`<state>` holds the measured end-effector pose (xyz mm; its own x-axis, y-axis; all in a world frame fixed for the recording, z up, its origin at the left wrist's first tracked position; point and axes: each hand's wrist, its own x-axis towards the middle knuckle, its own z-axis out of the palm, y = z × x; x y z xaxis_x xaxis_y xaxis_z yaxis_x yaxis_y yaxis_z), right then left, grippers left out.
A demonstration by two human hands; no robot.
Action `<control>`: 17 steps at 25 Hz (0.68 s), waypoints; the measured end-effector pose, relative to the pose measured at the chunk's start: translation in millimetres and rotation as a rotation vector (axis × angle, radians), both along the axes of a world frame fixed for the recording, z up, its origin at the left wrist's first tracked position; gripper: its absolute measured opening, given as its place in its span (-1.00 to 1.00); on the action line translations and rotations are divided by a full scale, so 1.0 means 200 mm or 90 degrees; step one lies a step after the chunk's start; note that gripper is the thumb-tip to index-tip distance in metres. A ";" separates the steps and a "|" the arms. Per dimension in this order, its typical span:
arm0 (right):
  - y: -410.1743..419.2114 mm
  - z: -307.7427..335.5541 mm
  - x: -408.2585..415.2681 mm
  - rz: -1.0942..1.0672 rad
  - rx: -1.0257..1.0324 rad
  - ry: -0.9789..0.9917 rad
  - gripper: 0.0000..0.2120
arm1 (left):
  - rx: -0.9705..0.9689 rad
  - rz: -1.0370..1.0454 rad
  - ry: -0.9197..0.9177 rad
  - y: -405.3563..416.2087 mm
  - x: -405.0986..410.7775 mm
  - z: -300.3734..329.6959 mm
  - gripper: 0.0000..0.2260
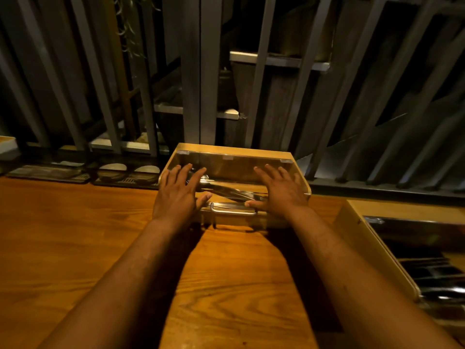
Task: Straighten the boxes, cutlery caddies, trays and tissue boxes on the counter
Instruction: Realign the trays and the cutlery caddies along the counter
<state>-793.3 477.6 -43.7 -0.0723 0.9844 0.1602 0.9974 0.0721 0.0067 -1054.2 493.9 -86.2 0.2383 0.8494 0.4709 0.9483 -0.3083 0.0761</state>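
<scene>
A wooden cutlery box [234,149] with a clear hinged lid and a metal handle [232,210] stands at the far edge of the wooden counter [75,235]. Metal cutlery shows through the lid. My left hand [176,192] lies flat on the lid's left side, fingers spread. On the lid's right side rests my right hand [279,190], also flat, its thumb by the handle. Neither hand grips anything. A second, larger wooden cutlery box [372,250] sits at the right edge, partly cut off.
Dark trays holding plates [125,172] lie along the counter's back edge to the left. A pale box corner [7,147] shows at far left. Grey vertical slats [201,71] rise right behind the counter.
</scene>
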 end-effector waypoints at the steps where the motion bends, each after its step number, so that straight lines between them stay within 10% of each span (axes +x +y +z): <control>1: -0.01 0.01 -0.01 -0.010 -0.014 -0.002 -0.06 | -0.019 0.007 0.004 -0.01 0.00 0.01 -0.40; 17: -1.17 0.33 0.71 0.061 0.088 0.073 -0.42 | 0.000 -0.167 -0.034 -1.26 1.11 0.54 -0.66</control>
